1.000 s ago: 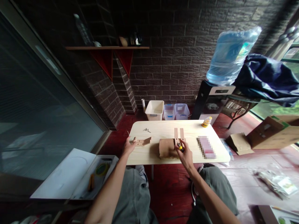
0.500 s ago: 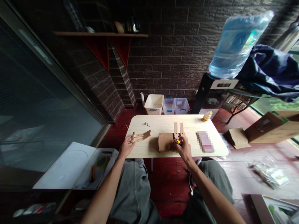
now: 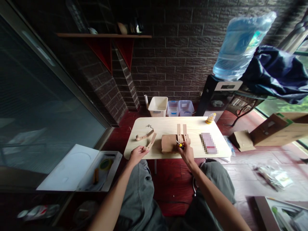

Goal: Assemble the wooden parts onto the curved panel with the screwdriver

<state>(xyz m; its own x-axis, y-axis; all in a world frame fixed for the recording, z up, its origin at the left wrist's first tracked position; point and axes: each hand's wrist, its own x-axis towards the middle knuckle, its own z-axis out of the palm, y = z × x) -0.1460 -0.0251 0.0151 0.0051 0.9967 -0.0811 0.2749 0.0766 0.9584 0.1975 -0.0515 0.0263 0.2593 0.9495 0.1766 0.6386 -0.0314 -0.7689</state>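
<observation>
My left hand (image 3: 139,154) is closed on the near end of a wooden strip with holes (image 3: 151,141), close to the table's front edge. Just beyond it on the tabletop lies a similar wooden piece with a rounded end (image 3: 145,136). A small screwdriver with a yellow and black handle (image 3: 180,145) is gripped in my right hand (image 3: 187,152), its tip pointing up and left. That hand is over the right part of a brown cardboard-like block (image 3: 168,143). Two more wooden strips (image 3: 178,129) extend from the block toward the far side, their near ends partly hidden by my fingers.
Small screws (image 3: 149,126) lie at the table's (image 3: 163,123) far left. A blurred pinkish rectangle (image 3: 209,143) and a yellow-capped bottle (image 3: 210,118) are on the right. Plastic bins (image 3: 157,107) stand behind, and an open white case (image 3: 108,171) is at the lower left.
The two wooden pieces at my left hand have come apart: one now lies on the table, and the hand has moved right and nearer with the other. My right hand keeps the screwdriver.
</observation>
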